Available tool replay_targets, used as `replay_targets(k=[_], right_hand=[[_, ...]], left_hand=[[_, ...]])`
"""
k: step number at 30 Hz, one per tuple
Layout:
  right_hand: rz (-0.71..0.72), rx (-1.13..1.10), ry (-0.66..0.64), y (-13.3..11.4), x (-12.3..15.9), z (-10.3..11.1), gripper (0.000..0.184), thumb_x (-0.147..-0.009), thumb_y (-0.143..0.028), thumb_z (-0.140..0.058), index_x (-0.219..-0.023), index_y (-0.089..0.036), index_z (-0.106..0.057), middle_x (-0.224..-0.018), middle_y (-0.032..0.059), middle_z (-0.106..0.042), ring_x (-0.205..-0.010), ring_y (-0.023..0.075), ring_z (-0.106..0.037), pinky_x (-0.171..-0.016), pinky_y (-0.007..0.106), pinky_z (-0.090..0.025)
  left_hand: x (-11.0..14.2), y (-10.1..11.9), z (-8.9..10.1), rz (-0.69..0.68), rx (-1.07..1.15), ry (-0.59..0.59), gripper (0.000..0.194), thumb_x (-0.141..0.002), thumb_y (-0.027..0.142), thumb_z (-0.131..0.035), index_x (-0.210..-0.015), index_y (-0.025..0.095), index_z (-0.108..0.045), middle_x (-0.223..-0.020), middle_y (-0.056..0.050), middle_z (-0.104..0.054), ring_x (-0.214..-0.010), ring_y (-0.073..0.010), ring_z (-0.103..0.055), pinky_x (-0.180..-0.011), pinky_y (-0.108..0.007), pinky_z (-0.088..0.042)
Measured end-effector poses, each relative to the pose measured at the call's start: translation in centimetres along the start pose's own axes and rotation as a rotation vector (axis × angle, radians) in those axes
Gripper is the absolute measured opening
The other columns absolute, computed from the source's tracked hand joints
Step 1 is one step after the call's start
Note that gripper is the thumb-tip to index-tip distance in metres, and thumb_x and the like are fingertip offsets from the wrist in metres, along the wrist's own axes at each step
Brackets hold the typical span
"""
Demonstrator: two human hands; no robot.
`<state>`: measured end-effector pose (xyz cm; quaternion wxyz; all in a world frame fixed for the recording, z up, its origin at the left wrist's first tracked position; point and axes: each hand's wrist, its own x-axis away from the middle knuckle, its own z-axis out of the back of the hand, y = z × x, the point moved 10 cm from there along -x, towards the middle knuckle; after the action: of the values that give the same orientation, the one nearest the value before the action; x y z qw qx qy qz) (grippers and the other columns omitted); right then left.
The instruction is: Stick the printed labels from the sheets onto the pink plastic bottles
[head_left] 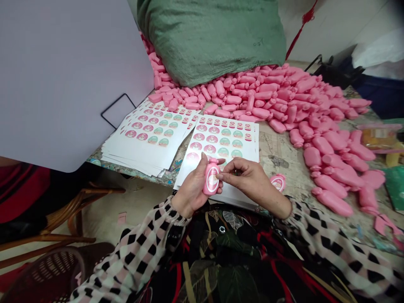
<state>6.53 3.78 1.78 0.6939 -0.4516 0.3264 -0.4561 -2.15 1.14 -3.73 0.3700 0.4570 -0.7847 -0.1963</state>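
My left hand point(193, 185) is closed around a small pink bottle point(211, 179) held upright, with an oval pink-and-white label on its front. The thumb and forefinger of my right hand point(244, 176) pinch together at the label's right edge; whether anything is between them is too small to make out. Under both hands lies a sheet of stickers point(217, 139) with pink and green ovals and a row of small red ones. Just right of my right wrist, another labelled pink bottle point(278, 182) rests on the table, partly hidden.
More sticker sheets point(139, 155) are stacked at left. A heap of pink bottles point(296, 97) covers the table's back and right, below a green sack point(214, 38). A grey panel point(69, 75) stands at left, above a wooden chair point(69, 210) and a plastic basket point(47, 273).
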Motion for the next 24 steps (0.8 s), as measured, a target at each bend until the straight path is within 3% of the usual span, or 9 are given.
replay_targets(k=[9, 11, 14, 18, 21, 24], right_hand=[[-0.043, 0.007, -0.015, 1.0, -0.1, 0.0, 0.021, -0.075, -0.041, -0.068, -0.073, -0.020, -0.064, -0.073, 0.0010, -0.066, -0.073, 0.0161, -0.059, -0.066, 0.030, -0.043], [-0.057, 0.017, -0.031, 1.3, 0.0, -0.1, 0.021, -0.075, -0.041, -0.067, -0.073, -0.020, -0.064, -0.071, 0.0005, -0.065, -0.070, 0.0153, -0.058, -0.064, 0.029, -0.043], [-0.045, 0.066, -0.077, 1.3, 0.2, 0.1, 0.018, -0.075, -0.038, -0.067, -0.074, -0.021, -0.065, -0.074, 0.0000, -0.064, -0.068, 0.0138, -0.057, -0.064, 0.028, -0.042], [-0.041, 0.128, -0.049, 1.2, 0.1, 1.7, 0.019, -0.076, -0.039, -0.066, -0.075, -0.021, -0.064, -0.076, 0.0004, -0.062, -0.071, 0.0139, -0.054, -0.066, 0.028, -0.042], [-0.117, -0.005, 0.021, 1.7, -0.1, 2.4, 0.026, -0.069, -0.041, -0.072, -0.081, -0.020, -0.063, -0.077, -0.0001, -0.061, -0.070, 0.0132, -0.053, -0.063, 0.027, -0.042], [-0.218, -0.250, 0.013, 2.2, 0.1, 0.9, 0.036, -0.062, -0.038, -0.078, -0.088, -0.021, -0.061, -0.080, -0.0021, -0.059, -0.062, 0.0092, -0.050, -0.057, 0.024, -0.041]], left_hand=[[0.3, 0.0, -0.8, 0.009, -0.031, -0.080, 0.059, -0.084, 0.061, -0.041, -0.120, 0.016, -0.052, -0.073, -0.004, -0.058, -0.059, -0.0146, -0.059, -0.054, -0.031, -0.054], [0.7, -0.1, -1.1, 0.048, -0.076, -0.122, 0.049, -0.084, 0.045, -0.055, -0.125, 0.019, -0.046, -0.079, -0.004, -0.059, -0.065, -0.0161, -0.061, -0.061, -0.036, -0.055], [1.4, -0.5, -1.3, 0.112, -0.155, -0.182, 0.063, -0.075, 0.010, -0.063, -0.131, 0.022, -0.037, -0.083, -0.004, -0.062, -0.070, -0.0174, -0.064, -0.072, -0.040, -0.054], [1.9, -0.8, -1.2, 0.156, -0.150, -0.215, 0.061, -0.075, 0.004, -0.058, -0.129, 0.019, -0.035, -0.092, -0.009, -0.065, -0.071, -0.0164, -0.065, -0.077, -0.040, -0.052], [1.8, -1.2, -1.7, 0.184, -0.139, -0.236, 0.056, -0.075, 0.005, -0.058, -0.124, 0.020, -0.036, -0.095, -0.009, -0.064, -0.074, -0.0180, -0.066, -0.078, -0.043, -0.052], [1.8, -2.1, -2.7, 0.236, -0.153, -0.278, 0.053, -0.075, 0.008, -0.059, -0.121, 0.023, -0.035, -0.088, -0.004, -0.063, -0.070, -0.0203, -0.067, -0.071, -0.044, -0.054]])
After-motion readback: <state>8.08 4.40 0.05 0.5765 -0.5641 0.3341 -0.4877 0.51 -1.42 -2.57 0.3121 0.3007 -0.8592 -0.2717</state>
